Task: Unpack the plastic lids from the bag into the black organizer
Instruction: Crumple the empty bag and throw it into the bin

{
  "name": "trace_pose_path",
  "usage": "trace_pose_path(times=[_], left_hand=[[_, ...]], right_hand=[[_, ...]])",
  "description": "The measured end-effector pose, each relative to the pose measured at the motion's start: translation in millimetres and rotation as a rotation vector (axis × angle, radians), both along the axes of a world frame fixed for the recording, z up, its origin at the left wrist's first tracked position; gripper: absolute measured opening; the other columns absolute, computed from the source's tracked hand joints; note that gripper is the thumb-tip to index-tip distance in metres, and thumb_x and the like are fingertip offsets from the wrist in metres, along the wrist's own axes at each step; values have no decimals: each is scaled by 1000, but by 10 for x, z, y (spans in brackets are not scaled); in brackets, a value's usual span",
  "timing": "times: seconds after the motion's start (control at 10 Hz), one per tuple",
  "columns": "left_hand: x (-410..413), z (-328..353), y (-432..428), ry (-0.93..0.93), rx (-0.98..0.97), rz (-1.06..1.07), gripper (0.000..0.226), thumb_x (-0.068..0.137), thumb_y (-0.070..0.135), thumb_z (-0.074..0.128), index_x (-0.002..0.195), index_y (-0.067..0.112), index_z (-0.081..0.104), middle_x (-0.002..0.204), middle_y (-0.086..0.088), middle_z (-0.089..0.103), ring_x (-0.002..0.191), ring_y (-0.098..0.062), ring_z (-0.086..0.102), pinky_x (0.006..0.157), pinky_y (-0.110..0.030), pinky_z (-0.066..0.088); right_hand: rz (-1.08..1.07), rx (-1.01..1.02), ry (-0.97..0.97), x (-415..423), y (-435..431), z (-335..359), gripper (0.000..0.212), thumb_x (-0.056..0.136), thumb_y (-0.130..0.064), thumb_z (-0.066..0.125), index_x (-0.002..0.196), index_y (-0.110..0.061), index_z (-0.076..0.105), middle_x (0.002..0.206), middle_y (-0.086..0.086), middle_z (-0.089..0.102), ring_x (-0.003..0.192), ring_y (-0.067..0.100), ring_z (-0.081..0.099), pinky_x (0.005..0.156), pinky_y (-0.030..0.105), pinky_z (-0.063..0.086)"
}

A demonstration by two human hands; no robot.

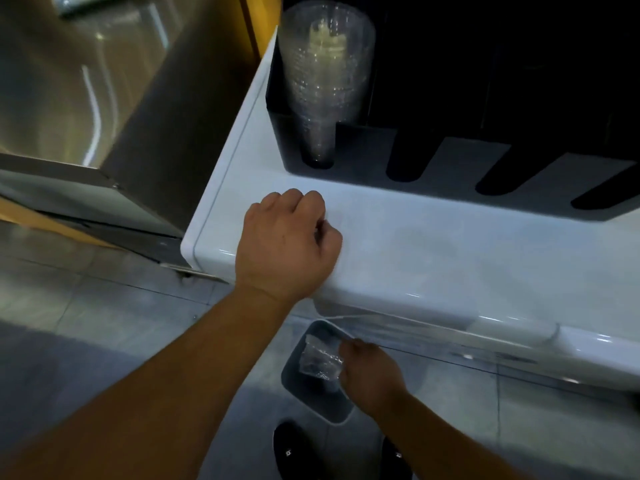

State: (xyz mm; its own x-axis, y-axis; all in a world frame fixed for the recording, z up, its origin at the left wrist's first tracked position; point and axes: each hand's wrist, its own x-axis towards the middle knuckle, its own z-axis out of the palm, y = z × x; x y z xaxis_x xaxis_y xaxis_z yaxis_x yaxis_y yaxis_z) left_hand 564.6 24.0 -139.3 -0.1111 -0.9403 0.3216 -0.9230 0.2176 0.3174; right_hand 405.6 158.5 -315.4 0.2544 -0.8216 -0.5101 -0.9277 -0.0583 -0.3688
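Observation:
The black organizer (450, 161) stands on the white counter (433, 258), with several slots cut in its front. Its leftmost slot holds a tall stack of clear plastic lids (325, 81); the other slots look dark and I cannot see into them. My left hand (287, 244) rests on the counter's front edge as a fist with nothing visible in it. Lower down, my right hand (372, 374) pinches a crumpled clear plastic bag (320, 358) just above a grey bin (311, 396) on the floor.
The grey bin sits on the tiled floor against the counter's front. My two dark shoes (294, 452) are just behind it. A steel cabinet (104, 98) stands to the left of the counter, with a narrow gap between them.

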Motion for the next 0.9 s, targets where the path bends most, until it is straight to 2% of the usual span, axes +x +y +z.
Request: trace_pose_path(times=[0.1,0.2,0.3,0.4,0.5,0.6,0.7,0.8,0.9], left_hand=[[-22,192,126,9,10,8,19,89,29,58,81,12,59,70,0,48,66,-20,45,65,-35,38],[-38,232,146,5,-10,-16,19,91,31,61,81,14,60,71,-2,55,66,-21,49,66,-35,43],[-1,150,104,24,-18,-29,18,90,32,61,80,18,55,69,1,53,65,-20,48,67,-34,41],[10,90,89,45,-34,-61,19,88,36,59,79,25,45,67,7,47,62,-15,44,57,-32,30],[11,53,80,44,-68,-69,21,88,37,59,78,26,44,65,8,46,60,-13,43,58,-26,36],[34,7,61,51,-102,-76,22,88,37,60,79,27,43,64,8,45,59,-13,43,55,-29,35],[34,7,75,34,-78,-74,21,88,36,61,79,25,46,65,6,47,60,-16,45,60,-31,37],[18,89,65,6,-24,-57,17,89,33,61,80,22,52,69,4,49,64,-18,46,64,-34,38],[10,131,79,-3,25,-37,14,91,33,57,83,21,54,73,4,49,67,-16,43,67,-33,36]], right_hand=[[54,32,69,17,50,-246,36,89,-26,55,124,-23,59,128,9,67,109,32,67,84,42,56],[149,29,145,44,112,-834,38,95,-32,53,131,-20,55,136,11,60,116,33,63,92,44,54],[151,26,155,128,33,-1264,38,95,-33,55,131,-20,57,134,11,62,117,34,62,95,46,54],[130,52,155,192,69,-1795,43,91,-29,61,133,-16,60,132,12,66,121,35,62,99,44,53],[62,127,199,165,119,-2020,56,96,-25,55,151,-20,43,151,12,51,131,34,53,106,45,49],[-77,222,229,161,218,-2074,64,103,-17,46,162,-24,22,165,12,30,145,35,38,111,46,47],[-81,232,204,148,284,-1922,59,105,-15,40,162,-21,24,168,16,26,149,39,33,111,48,47],[-165,350,158,52,250,-1294,49,108,-29,36,156,-22,36,158,14,47,138,37,52,110,44,47],[-121,412,159,-13,251,-860,51,103,-34,44,152,-23,38,148,15,57,129,35,61,108,41,49]])
